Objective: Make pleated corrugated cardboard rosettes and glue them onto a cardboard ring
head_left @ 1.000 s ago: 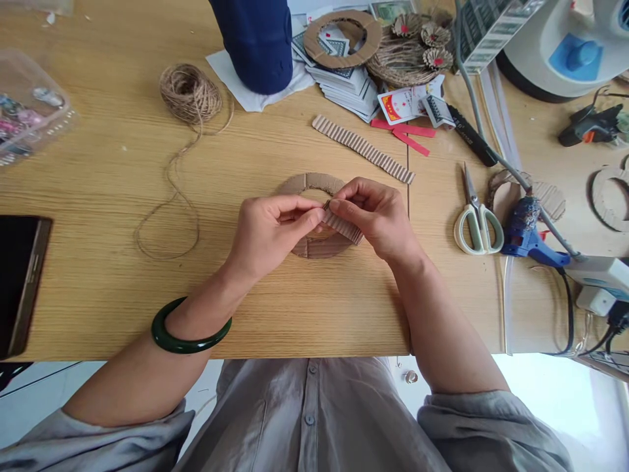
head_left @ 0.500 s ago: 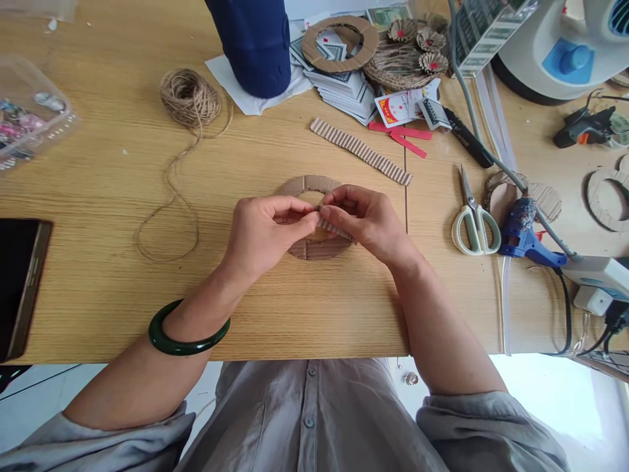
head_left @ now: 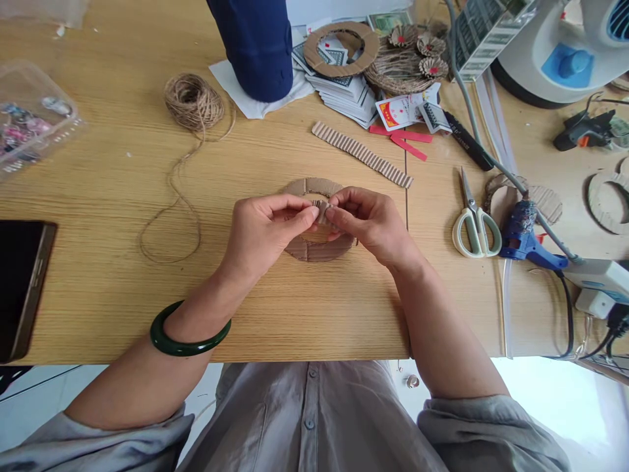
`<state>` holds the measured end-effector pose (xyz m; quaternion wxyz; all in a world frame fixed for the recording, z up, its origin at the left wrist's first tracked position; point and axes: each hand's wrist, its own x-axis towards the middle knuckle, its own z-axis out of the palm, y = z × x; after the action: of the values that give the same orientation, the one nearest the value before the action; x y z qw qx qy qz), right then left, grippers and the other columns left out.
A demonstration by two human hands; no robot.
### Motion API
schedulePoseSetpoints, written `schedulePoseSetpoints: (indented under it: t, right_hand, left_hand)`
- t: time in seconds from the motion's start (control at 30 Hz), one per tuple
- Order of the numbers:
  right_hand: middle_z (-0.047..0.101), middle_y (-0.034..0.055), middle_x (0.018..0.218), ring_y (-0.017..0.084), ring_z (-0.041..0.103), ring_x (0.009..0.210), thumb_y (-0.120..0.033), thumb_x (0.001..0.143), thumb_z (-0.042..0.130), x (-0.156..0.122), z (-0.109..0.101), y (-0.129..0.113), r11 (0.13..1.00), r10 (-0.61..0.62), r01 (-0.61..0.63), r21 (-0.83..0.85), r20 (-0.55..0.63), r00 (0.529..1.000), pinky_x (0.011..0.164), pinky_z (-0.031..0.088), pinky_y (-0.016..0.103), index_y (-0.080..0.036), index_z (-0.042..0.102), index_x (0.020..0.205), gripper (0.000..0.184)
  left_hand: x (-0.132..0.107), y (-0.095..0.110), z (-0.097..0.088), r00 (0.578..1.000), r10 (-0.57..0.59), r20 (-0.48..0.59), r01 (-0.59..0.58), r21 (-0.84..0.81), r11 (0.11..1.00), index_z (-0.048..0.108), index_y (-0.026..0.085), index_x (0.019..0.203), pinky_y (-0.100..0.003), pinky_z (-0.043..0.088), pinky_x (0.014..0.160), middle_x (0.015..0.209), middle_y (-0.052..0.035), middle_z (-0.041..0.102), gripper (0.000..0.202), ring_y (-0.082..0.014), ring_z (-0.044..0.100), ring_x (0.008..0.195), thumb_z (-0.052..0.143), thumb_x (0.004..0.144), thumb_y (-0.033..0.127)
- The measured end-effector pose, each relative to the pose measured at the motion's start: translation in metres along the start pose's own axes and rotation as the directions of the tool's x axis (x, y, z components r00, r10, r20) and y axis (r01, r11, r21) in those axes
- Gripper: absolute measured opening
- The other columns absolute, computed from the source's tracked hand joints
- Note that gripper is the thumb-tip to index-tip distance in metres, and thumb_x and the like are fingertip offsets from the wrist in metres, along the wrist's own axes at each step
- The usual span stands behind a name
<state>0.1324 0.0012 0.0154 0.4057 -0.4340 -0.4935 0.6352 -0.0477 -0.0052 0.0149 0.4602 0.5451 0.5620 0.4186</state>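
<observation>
My left hand (head_left: 263, 229) and my right hand (head_left: 368, 219) meet over the middle of the wooden table (head_left: 108, 262). Both pinch a small piece of corrugated cardboard strip (head_left: 322, 212) between thumbs and fingertips; most of it is hidden by my right fingers. Under the hands lies a flat cardboard ring (head_left: 314, 249), partly covered. A green bangle (head_left: 184, 341) sits on my left wrist. A longer corrugated strip (head_left: 361, 154) lies just beyond the hands.
A ball of twine (head_left: 192, 101) trails a loop to the left. Scissors (head_left: 474, 219), a blue glue gun (head_left: 528, 239) and cables lie right. Playing cards (head_left: 344, 88), another cardboard ring (head_left: 341, 47), a blue bottle (head_left: 258, 46) stand behind. A phone (head_left: 19, 285) and plastic box (head_left: 29, 121) sit left.
The corrugated strip stuck out below my right hand a second ago; now it is drawn in between both hands' fingertips and shows much shorter. The hands have closed together slightly.
</observation>
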Motion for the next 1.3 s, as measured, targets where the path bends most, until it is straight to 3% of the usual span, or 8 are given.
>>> schedulePoseSetpoints:
  t: [0.3,0.7,0.9,1.3]
  right_hand:
    - [0.067,0.0022,0.079,0.015,0.066,0.075,-0.046,0.081,0.079,0.002,0.001,0.007,0.997,-0.023,0.02,-0.075,-0.032,0.999,0.065,0.06,0.027,-0.017,0.065,0.085,0.033]
    - [0.061,-0.0012,0.071,0.01,0.056,0.065,-0.021,0.083,0.068,0.002,0.002,0.005,0.972,-0.081,0.074,-0.222,-0.022,0.996,0.054,0.046,0.021,-0.016,0.063,0.079,0.008]
    - [0.059,-0.0023,0.068,0.009,0.054,0.059,-0.026,0.083,0.072,0.0,0.004,0.0,0.993,0.001,0.0,-0.12,0.009,1.0,0.047,0.05,0.02,-0.017,0.064,0.082,0.012]
    - [0.065,-0.0011,0.075,0.012,0.06,0.069,-0.044,0.076,0.083,0.001,0.004,-0.001,1.0,0.007,-0.007,0.025,0.034,0.999,0.058,0.06,0.023,-0.021,0.069,0.083,0.028]
  left_hand:
    - [-0.001,-0.001,0.001,0.999,0.038,0.015,-0.038,0.003,0.999,0.08,0.025,0.081,-0.029,0.062,0.071,0.078,0.0001,0.079,0.005,-0.0186,0.075,0.073,0.076,0.08,0.026]
    - [0.001,-0.004,0.001,0.997,-0.04,0.063,0.042,-0.02,0.999,0.08,0.023,0.08,-0.031,0.063,0.072,0.081,-0.0013,0.08,0.007,-0.0196,0.075,0.074,0.078,0.074,0.026]
    - [0.002,-0.01,0.003,0.999,-0.042,-0.02,0.041,-0.043,0.998,0.079,0.022,0.079,-0.027,0.061,0.065,0.075,-0.0002,0.077,0.008,-0.0164,0.073,0.067,0.077,0.072,0.021]
    - [0.0,-0.011,0.005,0.994,0.063,-0.091,-0.068,-0.052,0.996,0.081,0.024,0.084,-0.024,0.06,0.065,0.081,0.0004,0.079,0.009,-0.0155,0.074,0.07,0.077,0.075,0.022]
